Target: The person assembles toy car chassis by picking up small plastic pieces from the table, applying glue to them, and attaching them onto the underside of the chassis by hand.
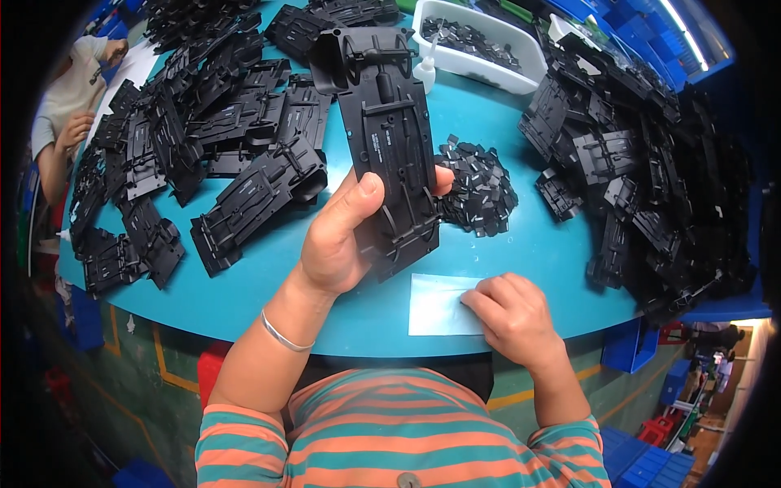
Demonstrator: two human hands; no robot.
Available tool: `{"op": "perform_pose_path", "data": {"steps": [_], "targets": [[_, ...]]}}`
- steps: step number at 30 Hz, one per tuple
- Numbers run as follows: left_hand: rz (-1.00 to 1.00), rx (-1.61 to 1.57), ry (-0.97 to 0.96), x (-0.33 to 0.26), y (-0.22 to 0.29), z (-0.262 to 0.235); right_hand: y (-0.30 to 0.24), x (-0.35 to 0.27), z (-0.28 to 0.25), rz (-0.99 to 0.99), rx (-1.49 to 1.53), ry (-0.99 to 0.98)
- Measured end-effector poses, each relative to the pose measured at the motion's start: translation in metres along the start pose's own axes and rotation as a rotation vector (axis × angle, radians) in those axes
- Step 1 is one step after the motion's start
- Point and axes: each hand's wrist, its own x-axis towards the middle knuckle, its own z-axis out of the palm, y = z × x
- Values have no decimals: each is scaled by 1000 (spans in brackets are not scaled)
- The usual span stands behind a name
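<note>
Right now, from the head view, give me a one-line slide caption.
Left hand holds up a black plastic chassis while the right hand touches a white sheet on the teal table.

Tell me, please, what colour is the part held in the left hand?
Black, clearest in the head view: the part in the left hand.

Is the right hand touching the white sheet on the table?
Touching. The head view shows the right hand with fingertips resting on the white sheet.
</note>
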Motion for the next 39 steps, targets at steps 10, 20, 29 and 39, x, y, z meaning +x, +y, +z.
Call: {"op": "perform_pose_path", "data": {"steps": [10, 20, 29, 39], "targets": [[-4, 29, -26, -1, -1, 1, -3, 6, -16, -124, -27, -183], [-54, -208, -56, -1, -2, 3, 14, -2, 1, 851, 1691, 242], [-45, -223, -41, -1, -2, 2, 19, -5, 9, 913, 2115, 257], [-30, -226, -91, -1, -3, 0, -2, -4, -3, 807, 1245, 386]]}}
